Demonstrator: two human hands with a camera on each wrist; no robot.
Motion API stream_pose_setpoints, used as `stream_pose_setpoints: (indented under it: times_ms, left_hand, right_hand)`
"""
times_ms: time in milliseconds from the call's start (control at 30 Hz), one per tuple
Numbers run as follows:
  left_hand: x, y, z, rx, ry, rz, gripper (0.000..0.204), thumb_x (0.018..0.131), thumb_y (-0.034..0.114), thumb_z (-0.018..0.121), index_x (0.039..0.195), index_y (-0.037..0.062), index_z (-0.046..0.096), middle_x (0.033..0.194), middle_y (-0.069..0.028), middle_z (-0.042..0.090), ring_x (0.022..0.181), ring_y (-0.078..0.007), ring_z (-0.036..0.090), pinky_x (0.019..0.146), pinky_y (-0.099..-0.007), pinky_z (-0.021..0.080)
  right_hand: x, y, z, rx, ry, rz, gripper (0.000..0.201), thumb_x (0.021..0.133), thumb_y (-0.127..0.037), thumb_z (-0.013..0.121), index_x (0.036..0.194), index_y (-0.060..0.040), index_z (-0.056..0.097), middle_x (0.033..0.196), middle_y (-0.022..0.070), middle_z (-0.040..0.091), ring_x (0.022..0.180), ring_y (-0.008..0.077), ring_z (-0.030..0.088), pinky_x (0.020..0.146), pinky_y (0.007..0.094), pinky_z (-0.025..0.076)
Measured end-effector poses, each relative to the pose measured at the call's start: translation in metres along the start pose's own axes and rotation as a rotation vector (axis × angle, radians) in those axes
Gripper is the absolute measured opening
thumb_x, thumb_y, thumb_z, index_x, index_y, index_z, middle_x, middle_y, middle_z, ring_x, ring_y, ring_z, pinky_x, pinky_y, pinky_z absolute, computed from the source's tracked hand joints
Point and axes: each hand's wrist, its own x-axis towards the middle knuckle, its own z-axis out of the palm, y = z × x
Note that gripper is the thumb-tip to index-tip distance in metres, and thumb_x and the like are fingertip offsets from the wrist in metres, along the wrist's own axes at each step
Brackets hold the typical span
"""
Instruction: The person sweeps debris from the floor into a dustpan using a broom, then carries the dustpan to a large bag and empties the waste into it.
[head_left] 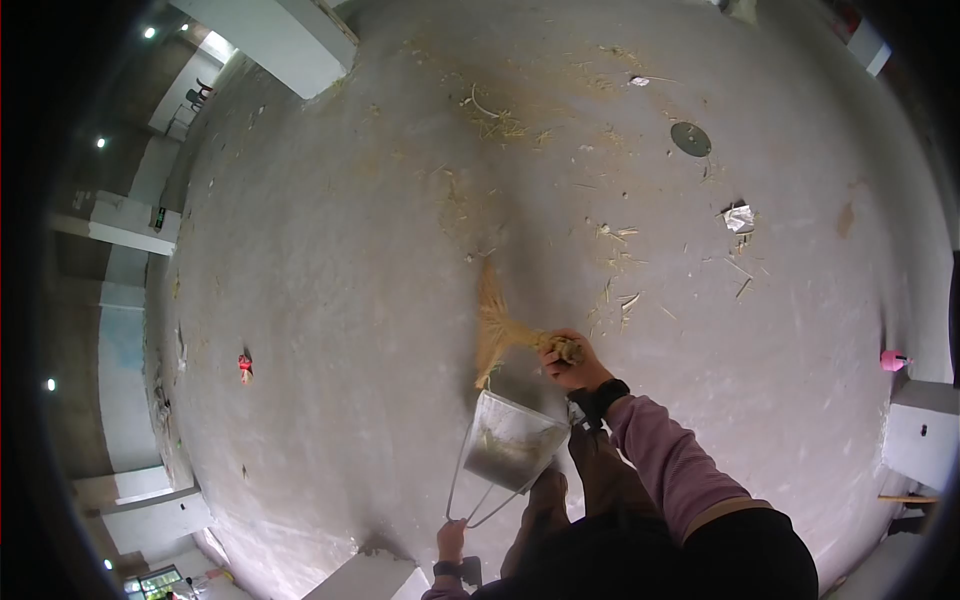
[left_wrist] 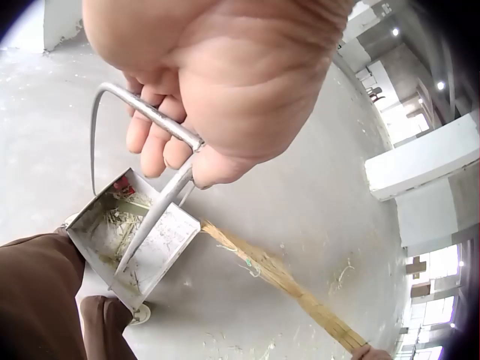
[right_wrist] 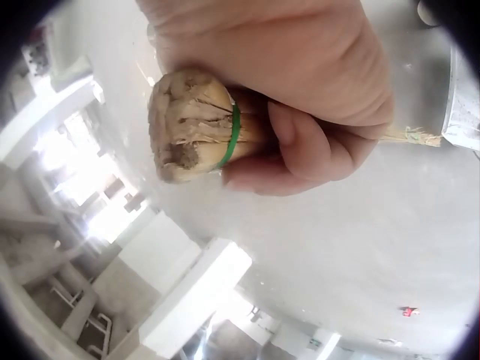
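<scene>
My left hand (head_left: 452, 541) holds the bent metal-rod handle of a metal dustpan (head_left: 535, 445), its fingers curled round the rod in the left wrist view. Straw bits and a small red scrap lie in the pan (left_wrist: 174, 234). My right hand (head_left: 578, 366) grips a straw broom (head_left: 492, 318) by its bundled handle. In the right wrist view the handle's butt end (right_wrist: 187, 124), bound with a green band, sticks out of the fist. The broom's fanned bristles spread over the floor, with their near tips right at the dustpan's front edge.
Straw bits (head_left: 627, 305) and a crumpled white wrapper (head_left: 738, 217) lie on the concrete floor (head_left: 330, 250) ahead. A red scrap (head_left: 245, 367) lies at left, a pink object (head_left: 892, 360) at far right. A round dark cover (head_left: 690, 139) and a white pillar (head_left: 290, 45) stand farther off.
</scene>
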Motion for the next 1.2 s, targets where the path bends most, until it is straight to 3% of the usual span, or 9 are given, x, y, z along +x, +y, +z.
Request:
stream_pose_setpoints:
  times_ms: [133,233,333,467,700,733,833,967,1200]
  left_hand:
    - [-0.001,0.019,0.009,0.064,-0.013,0.055,0.025,0.080,0.026,0.052,0.071,0.0036,0.060,0.069,-0.0146,0.062,0.063,-0.0268,0.061,0.060,-0.0358,0.047]
    - [-0.003,0.004,0.024,0.182,-0.040,0.121,0.014,0.081,0.022,0.054,0.077,0.0107,0.061,0.068,-0.0132,0.061,0.066,-0.0283,0.061,0.056,-0.0398,0.048]
    - [-0.013,0.012,0.031,0.515,-0.023,0.338,0.010,0.080,0.020,0.055,0.076,0.0108,0.057,0.071,-0.0107,0.063,0.064,-0.0277,0.061,0.053,-0.0386,0.048]
    - [-0.023,-0.017,0.062,0.045,-0.018,0.167,0.008,0.081,0.018,0.053,0.077,0.0110,0.054,0.070,-0.0088,0.064,0.065,-0.0273,0.062,0.053,-0.0377,0.049]
    - [-0.059,-0.043,0.100,-0.232,0.012,-0.119,0.010,0.083,0.016,0.049,0.078,0.0091,0.055,0.068,-0.0087,0.064,0.065,-0.0254,0.064,0.055,-0.0360,0.049]
    - [-0.064,-0.051,0.107,-0.291,0.019,-0.191,0.011,0.083,0.016,0.048,0.078,0.0087,0.054,0.068,-0.0091,0.064,0.065,-0.0255,0.064,0.055,-0.0358,0.049]
    - [-0.086,-0.079,0.131,-0.282,0.065,-0.033,0.022,0.084,0.022,0.048,0.076,0.0052,0.058,0.071,-0.0129,0.065,0.065,-0.0267,0.064,0.058,-0.0349,0.050]
    - [-0.144,-0.062,0.137,-0.526,0.061,-0.388,0.037,0.083,0.031,0.050,0.078,-0.0031,0.065,0.076,-0.0181,0.066,0.067,-0.0234,0.065,0.062,-0.0322,0.051]
    - [-0.223,-0.101,0.178,-0.684,0.109,-0.517,0.039,0.081,0.031,0.055,0.079,-0.0077,0.063,0.073,-0.0154,0.066,0.068,-0.0217,0.064,0.063,-0.0311,0.050]
  right_hand:
    - [-0.059,-0.052,-0.016,0.027,-0.011,-0.060,0.017,0.081,-0.023,0.052,0.084,-0.0069,0.048,0.071,0.0031,0.054,0.053,0.0124,0.052,0.040,0.0218,0.033]
    - [-0.113,-0.087,-0.027,0.009,-0.021,-0.184,0.032,0.083,-0.026,0.052,0.095,0.0022,0.044,0.073,0.0034,0.055,0.053,0.0121,0.053,0.041,0.0220,0.034]
    - [-0.149,-0.120,-0.021,-0.070,0.009,-0.289,0.031,0.082,-0.026,0.052,0.091,0.0024,0.045,0.069,0.0033,0.055,0.052,0.0127,0.052,0.040,0.0214,0.034]
    - [-0.164,-0.133,-0.008,-0.232,0.041,-0.326,0.023,0.080,-0.026,0.054,0.081,-0.0036,0.048,0.067,0.0028,0.054,0.053,0.0142,0.052,0.041,0.0228,0.036]
    - [-0.193,-0.019,-0.043,-0.423,0.157,-0.312,0.025,0.080,-0.028,0.055,0.087,-0.0045,0.049,0.066,0.0039,0.052,0.052,0.0178,0.050,0.045,0.0278,0.040]
    - [-0.199,-0.006,-0.053,-0.440,0.184,-0.277,0.026,0.080,-0.027,0.056,0.088,-0.0038,0.048,0.066,0.0042,0.051,0.051,0.0179,0.050,0.045,0.0281,0.040]
    - [-0.218,0.031,-0.064,-0.449,0.194,-0.157,0.024,0.079,-0.021,0.058,0.090,-0.0022,0.047,0.066,0.0048,0.050,0.050,0.0183,0.050,0.044,0.0276,0.043]
    - [-0.233,0.084,-0.089,-0.482,0.180,0.040,0.021,0.080,-0.020,0.054,0.089,-0.0031,0.045,0.067,0.0043,0.049,0.050,0.0169,0.048,0.044,0.0268,0.041]
    - [-0.200,0.170,-0.136,-0.637,0.181,0.255,0.019,0.082,-0.019,0.053,0.091,-0.0033,0.045,0.067,0.0027,0.049,0.054,0.0143,0.049,0.046,0.0257,0.040]
